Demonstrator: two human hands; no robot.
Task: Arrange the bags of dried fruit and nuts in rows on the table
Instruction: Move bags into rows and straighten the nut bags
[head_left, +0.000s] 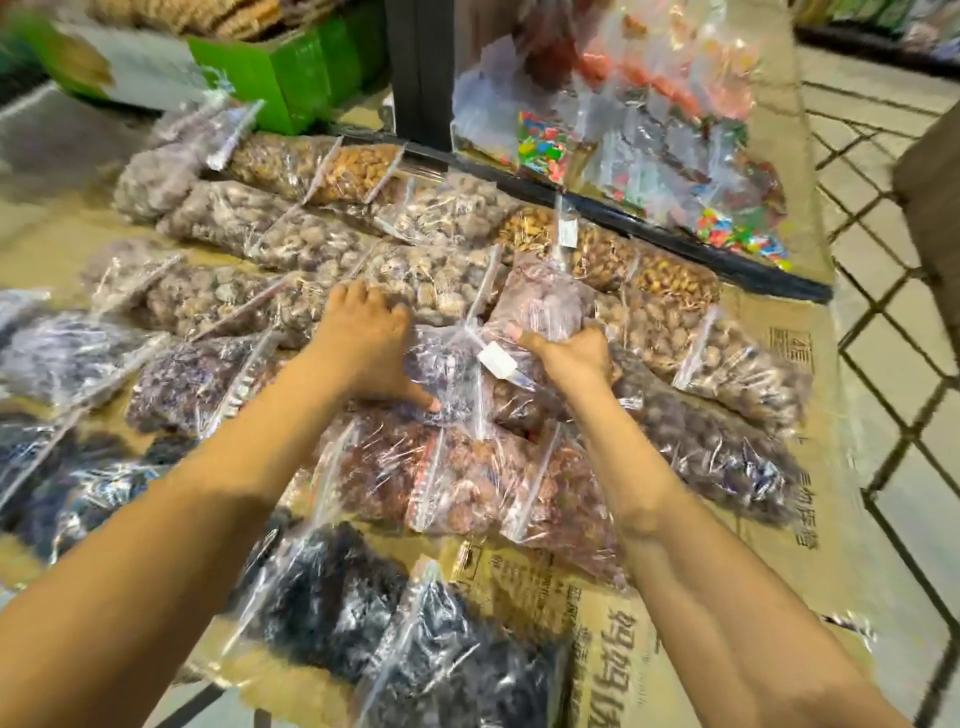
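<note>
Clear zip bags of dried fruit and nuts lie in slanted rows on a cardboard-covered table (769, 551). My right hand (571, 356) grips a bag of brownish-purple fruit (545, 306), tilted up above the middle row, a white label hanging from it. My left hand (366, 345) rests on the neighbouring bags, fingers spread over a bag of pale nuts (436, 280), thumb pressing a dark purple bag (447, 374). Reddish fruit bags (467, 483) lie below the hands, and black fruit bags (332, 597) lie nearest me.
A black-framed shelf (675, 239) at the back right holds bags of coloured sweets (545, 145). A green carton (306, 73) stands at the back left. To the right, tiled floor (893, 332) shows past the table's edge. The picture is motion-blurred.
</note>
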